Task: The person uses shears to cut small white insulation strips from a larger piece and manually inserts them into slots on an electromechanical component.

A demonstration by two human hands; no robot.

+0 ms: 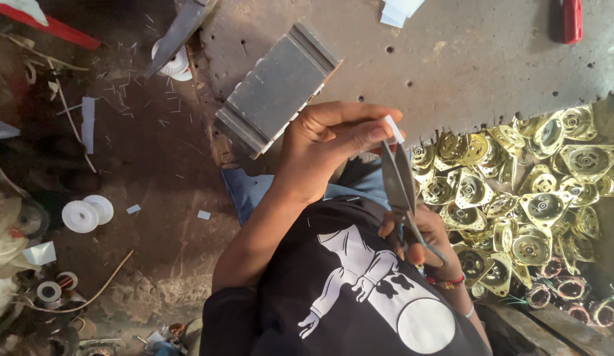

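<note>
My left hand [330,146] pinches a small white strip [393,129] between thumb and fingers, just above my lap. My right hand [422,238] grips the handles of a pair of scissors [397,179]. Their grey blades point up toward the strip, and the tips sit right at its lower end. A red thread bracelet [450,283] circles my right wrist. I wear a black shirt with a white print and blue jeans.
A grey metal block [276,88] lies on the worn metal bench [472,62] beyond my left hand. A pile of gold-coloured stamped metal covers [538,191] fills the right side, with copper windings [571,289] below it. White spools [88,213] and paper scraps litter the dirt floor at left.
</note>
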